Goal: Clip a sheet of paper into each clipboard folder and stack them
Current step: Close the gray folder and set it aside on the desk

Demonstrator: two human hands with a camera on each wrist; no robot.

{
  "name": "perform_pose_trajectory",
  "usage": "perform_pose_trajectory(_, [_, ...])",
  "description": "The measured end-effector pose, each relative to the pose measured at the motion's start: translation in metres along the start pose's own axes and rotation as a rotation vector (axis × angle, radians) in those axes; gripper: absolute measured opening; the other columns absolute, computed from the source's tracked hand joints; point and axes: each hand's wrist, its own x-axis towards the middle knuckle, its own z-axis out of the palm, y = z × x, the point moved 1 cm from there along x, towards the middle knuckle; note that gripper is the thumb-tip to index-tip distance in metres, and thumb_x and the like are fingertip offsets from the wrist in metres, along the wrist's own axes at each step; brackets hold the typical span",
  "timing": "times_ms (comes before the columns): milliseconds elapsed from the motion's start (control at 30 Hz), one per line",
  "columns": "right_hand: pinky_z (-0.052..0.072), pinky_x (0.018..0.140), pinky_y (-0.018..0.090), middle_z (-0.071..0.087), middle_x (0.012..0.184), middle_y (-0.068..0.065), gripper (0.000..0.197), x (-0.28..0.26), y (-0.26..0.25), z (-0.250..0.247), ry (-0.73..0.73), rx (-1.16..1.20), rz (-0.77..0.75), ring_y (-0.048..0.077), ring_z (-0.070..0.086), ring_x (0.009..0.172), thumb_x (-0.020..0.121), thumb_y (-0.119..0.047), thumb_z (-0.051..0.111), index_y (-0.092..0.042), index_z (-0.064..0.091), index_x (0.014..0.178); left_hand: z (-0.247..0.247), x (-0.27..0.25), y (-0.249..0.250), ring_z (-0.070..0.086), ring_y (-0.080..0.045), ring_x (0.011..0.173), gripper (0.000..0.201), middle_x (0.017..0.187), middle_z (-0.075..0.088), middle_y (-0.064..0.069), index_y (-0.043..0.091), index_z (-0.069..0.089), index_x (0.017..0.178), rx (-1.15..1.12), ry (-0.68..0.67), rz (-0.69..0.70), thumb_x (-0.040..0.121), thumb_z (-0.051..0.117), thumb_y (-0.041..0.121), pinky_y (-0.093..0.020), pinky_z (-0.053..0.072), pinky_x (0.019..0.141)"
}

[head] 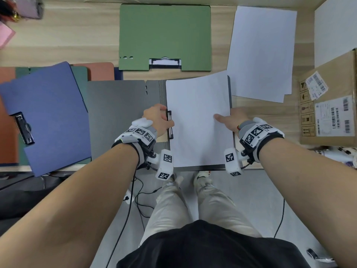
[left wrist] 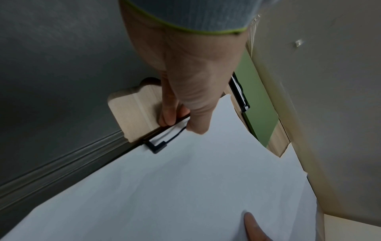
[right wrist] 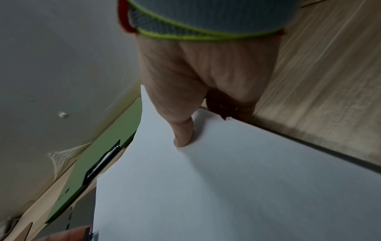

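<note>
On the wooden bench (head: pixel 63 41), at frame centre, an open grey folder (head: pixel 119 113) holds a thin, floppy sheet (head: pixel 197 117). Left hand (head: pixel 157 118) grips the clip (head: pixel 169 123); right hand (head: pixel 233 119) pinches the sheet's right edge, best held there.

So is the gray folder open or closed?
Open. The gray folder lies spread flat on the table, cover out to the left, and a white sheet rests on its right half.

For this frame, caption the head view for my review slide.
Left hand holds the clip of the grey folder while right hand aligns a sheet.
</note>
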Motion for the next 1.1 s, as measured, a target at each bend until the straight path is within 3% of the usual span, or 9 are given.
perform_pose_trajectory(200, [0.048, 0.096, 0.040, 0.064, 0.123, 0.010, 0.057, 0.005, 0.002, 0.000, 0.004, 0.025, -0.002, 0.031, 0.059, 0.112, 0.088, -0.047, 0.064, -0.003, 0.057, 0.124, 0.002, 0.001, 0.001, 0.068, -0.016, 0.083, 0.058, 0.085, 0.070, 0.008, 0.021, 0.058, 0.127, 0.009, 0.008, -0.017, 0.073, 0.077, 0.030, -0.037, 0.059, 0.080])
perform_pose_trajectory(333, [0.045, 0.093, 0.035, 0.061, 0.118, 0.004, 0.059, 0.007, 0.003, 0.001, 0.011, 0.026, 0.008, 0.030, 0.058, 0.114, 0.089, -0.046, 0.064, -0.003, 0.054, 0.128, 0.002, 0.002, 0.004, 0.068, -0.014, 0.078, 0.060, 0.085, 0.070, 0.008, 0.024, 0.056, 0.126, 0.026, -0.001, -0.056, 0.071, 0.078, 0.033, -0.036, 0.060, 0.078])
perform_pose_trajectory(467, [0.042, 0.084, 0.032, 0.062, 0.115, 0.005, 0.054, 0.006, 0.002, 0.001, 0.004, 0.009, -0.002, 0.027, 0.057, 0.103, 0.091, -0.044, 0.062, -0.004, 0.056, 0.126, 0.004, 0.003, 0.009, 0.069, -0.021, 0.083, 0.065, 0.093, 0.071, 0.002, 0.022, 0.055, 0.127, 0.053, 0.004, -0.093, 0.068, 0.080, 0.034, -0.040, 0.060, 0.080])
perform_pose_trajectory(633, [0.041, 0.083, 0.031, 0.063, 0.124, 0.009, 0.053, 0.009, 0.003, 0.002, 0.009, 0.008, 0.007, 0.029, 0.058, 0.112, 0.091, -0.045, 0.062, -0.006, 0.056, 0.127, 0.003, 0.003, 0.021, 0.067, -0.025, 0.089, 0.063, 0.107, 0.066, -0.002, 0.019, 0.050, 0.128, 0.182, -0.010, -0.123, 0.073, 0.078, 0.034, -0.040, 0.059, 0.082])
perform_pose_trajectory(833, [0.047, 0.088, 0.034, 0.065, 0.115, 0.005, 0.050, 0.016, 0.006, 0.006, 0.022, 0.000, 0.009, 0.030, 0.061, 0.109, 0.088, -0.045, 0.066, -0.006, 0.059, 0.120, 0.006, 0.004, 0.039, 0.067, -0.027, 0.091, 0.062, 0.107, 0.065, -0.008, 0.012, 0.047, 0.125, 0.354, 0.000, -0.192, 0.075, 0.078, 0.032, -0.034, 0.053, 0.071])
perform_pose_trajectory(967, [0.047, 0.098, 0.040, 0.060, 0.129, 0.011, 0.062, 0.020, 0.008, 0.007, 0.031, -0.023, 0.027, 0.032, 0.057, 0.118, 0.086, -0.047, 0.066, -0.005, 0.053, 0.130, 0.010, 0.005, 0.045, 0.067, -0.026, 0.099, 0.061, 0.112, 0.065, -0.009, 0.010, 0.047, 0.127, 0.381, 0.026, -0.226, 0.078, 0.079, 0.028, -0.031, 0.043, 0.068])
perform_pose_trajectory(1000, [0.048, 0.097, 0.040, 0.062, 0.126, 0.010, 0.055, 0.021, 0.009, 0.006, 0.032, -0.016, 0.017, 0.032, 0.058, 0.116, 0.086, -0.045, 0.067, -0.007, 0.056, 0.124, 0.010, 0.004, 0.046, 0.067, -0.026, 0.100, 0.061, 0.114, 0.065, -0.009, 0.009, 0.047, 0.128, 0.383, 0.031, -0.232, 0.079, 0.079, 0.028, -0.030, 0.042, 0.068])
perform_pose_trajectory(1100, [0.053, 0.082, 0.038, 0.066, 0.091, 0.004, 0.020, 0.025, 0.015, 0.002, 0.072, 0.047, -0.027, 0.029, 0.063, 0.088, 0.085, -0.031, 0.071, -0.015, 0.059, 0.088, 0.010, 0.005, 0.045, 0.067, -0.028, 0.099, 0.059, 0.115, 0.066, -0.010, 0.008, 0.046, 0.130, 0.397, 0.026, -0.233, 0.082, 0.077, 0.026, -0.031, 0.042, 0.064])
